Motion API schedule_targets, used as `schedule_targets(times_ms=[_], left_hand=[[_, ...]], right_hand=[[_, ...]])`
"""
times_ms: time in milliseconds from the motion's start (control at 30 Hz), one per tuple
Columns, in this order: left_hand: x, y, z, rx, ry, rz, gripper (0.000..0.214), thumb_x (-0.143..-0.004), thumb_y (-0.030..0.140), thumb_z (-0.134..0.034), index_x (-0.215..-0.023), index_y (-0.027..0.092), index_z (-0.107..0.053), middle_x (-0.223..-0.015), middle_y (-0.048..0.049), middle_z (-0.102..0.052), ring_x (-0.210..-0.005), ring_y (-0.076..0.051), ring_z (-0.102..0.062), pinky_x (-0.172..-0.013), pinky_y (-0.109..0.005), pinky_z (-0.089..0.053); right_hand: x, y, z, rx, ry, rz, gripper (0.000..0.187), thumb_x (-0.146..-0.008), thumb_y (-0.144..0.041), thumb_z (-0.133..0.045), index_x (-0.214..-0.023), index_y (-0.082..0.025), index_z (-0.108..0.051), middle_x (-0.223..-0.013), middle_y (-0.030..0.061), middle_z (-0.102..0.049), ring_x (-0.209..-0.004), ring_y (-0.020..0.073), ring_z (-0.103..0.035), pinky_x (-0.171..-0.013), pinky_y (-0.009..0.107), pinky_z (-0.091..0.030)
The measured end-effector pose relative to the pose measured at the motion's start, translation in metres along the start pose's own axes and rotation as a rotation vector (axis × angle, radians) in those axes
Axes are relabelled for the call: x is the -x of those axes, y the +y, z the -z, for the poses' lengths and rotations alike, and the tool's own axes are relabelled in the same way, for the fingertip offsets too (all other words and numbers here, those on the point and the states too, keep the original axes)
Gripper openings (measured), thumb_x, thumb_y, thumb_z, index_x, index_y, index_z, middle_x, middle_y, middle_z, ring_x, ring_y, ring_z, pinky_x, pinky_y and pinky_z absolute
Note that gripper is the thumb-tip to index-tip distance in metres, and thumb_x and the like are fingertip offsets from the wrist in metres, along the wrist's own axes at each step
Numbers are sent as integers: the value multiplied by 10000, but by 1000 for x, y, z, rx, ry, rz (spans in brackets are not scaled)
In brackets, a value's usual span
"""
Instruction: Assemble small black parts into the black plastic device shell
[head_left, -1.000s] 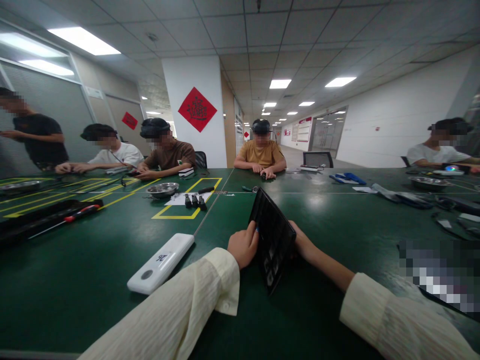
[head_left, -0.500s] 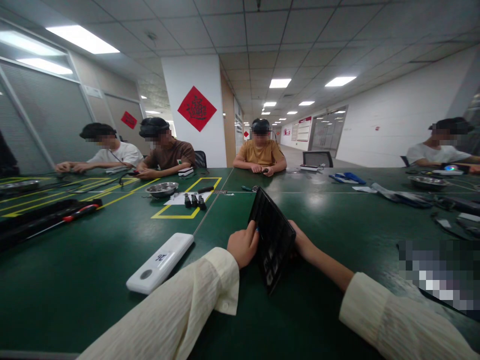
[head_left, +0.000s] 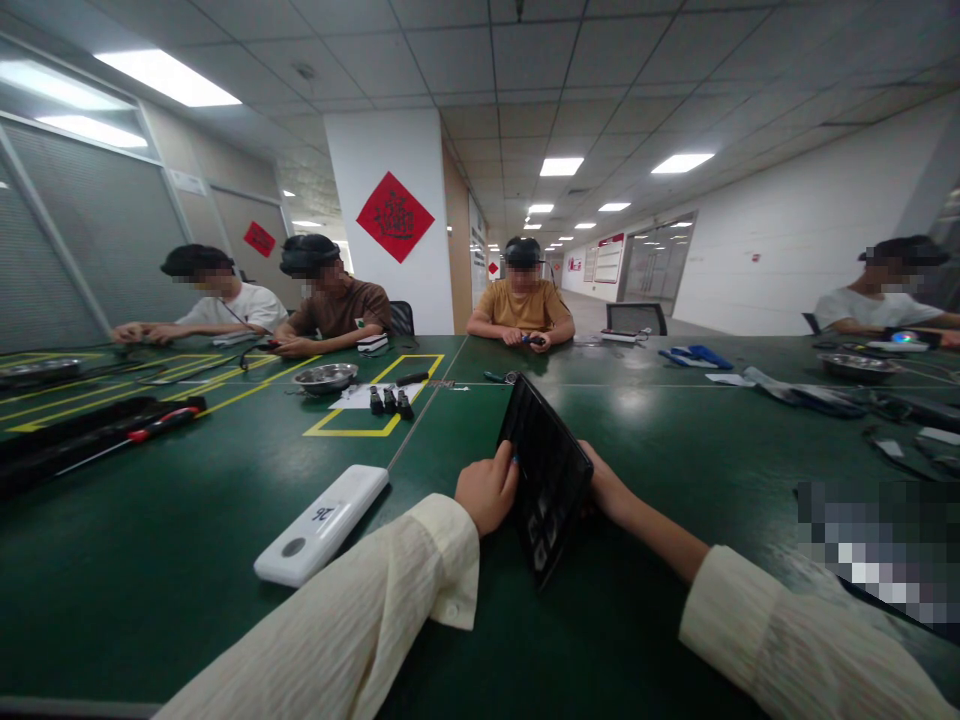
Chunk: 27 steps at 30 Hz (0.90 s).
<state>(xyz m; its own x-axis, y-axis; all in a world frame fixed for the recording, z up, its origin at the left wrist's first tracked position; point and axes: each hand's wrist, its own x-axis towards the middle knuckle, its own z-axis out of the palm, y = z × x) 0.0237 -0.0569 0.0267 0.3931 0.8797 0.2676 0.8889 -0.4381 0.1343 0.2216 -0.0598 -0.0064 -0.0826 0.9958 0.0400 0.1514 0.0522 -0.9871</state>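
A thin, black, tablet-like panel (head_left: 541, 480) stands tilted on edge in front of me, above the green table. Dim pale shapes show on its left-facing side. My right hand (head_left: 604, 480) grips its right edge; most of those fingers are hidden behind it. My left hand (head_left: 486, 492) is closed at the panel's left side, with the index finger reaching to its face. A tiny blue spot shows at those fingertips, too small to name. Left of my left hand lies a white power bank (head_left: 322, 527) marked 26.
On the green table (head_left: 225, 600), a metal bowl (head_left: 325, 378) and several small black parts (head_left: 390, 402) sit by yellow tape. A red-and-black tool (head_left: 161, 424) lies left; cloths (head_left: 802, 388) and a blurred-out object (head_left: 885, 560) lie right. Several people sit around, one person (head_left: 521, 305) opposite.
My hands and the black panel hold almost the same position. Across the table, the person opposite has shifted their hands slightly around a small dark object.
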Motion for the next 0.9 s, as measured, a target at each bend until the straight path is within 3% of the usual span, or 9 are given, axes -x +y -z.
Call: schedule_targets(times_ms=[200,433,800,900], left_hand=[[0,-1,-2,-9,14,-14,344,-915,332,-250,-1151,166,-437,-851,-71,-670,-798,-204,-634,-667,-278,-407],[0,-3,-3,15,10,-2,399,-940,348,-157,-1207,171,-395,-828,-72,-672,-787,-196,-638,-661,-273,-401],[1,0,1,12,-17,7,344,-906,338,-268,-1158,176,-438,-868,-65,-669,-811,-198,-629,-686,-275,-409],[1,0,1,11,-7,-3,369,-923,327,-223,-1198,170,-411,-873,-75,-669,-816,-202,-631,-688,-282,-407]], right_hand=[[-1,2,0,-8,2,13,551,-744,-572,-421,-1146,-205,-336,-480,-64,-530,-316,129,-483,-287,205,-304],[5,-9,-2,13,6,-11,481,-747,-515,-436,-1100,-201,-345,-470,-68,-518,-312,128,-474,-292,209,-309],[-3,6,2,-3,-1,14,534,-754,-560,-419,-1146,-209,-327,-510,-46,-556,-323,138,-496,-287,208,-305],[-4,6,2,6,6,13,530,-764,-557,-415,-1156,-212,-323,-514,-46,-561,-324,139,-497,-282,208,-305]])
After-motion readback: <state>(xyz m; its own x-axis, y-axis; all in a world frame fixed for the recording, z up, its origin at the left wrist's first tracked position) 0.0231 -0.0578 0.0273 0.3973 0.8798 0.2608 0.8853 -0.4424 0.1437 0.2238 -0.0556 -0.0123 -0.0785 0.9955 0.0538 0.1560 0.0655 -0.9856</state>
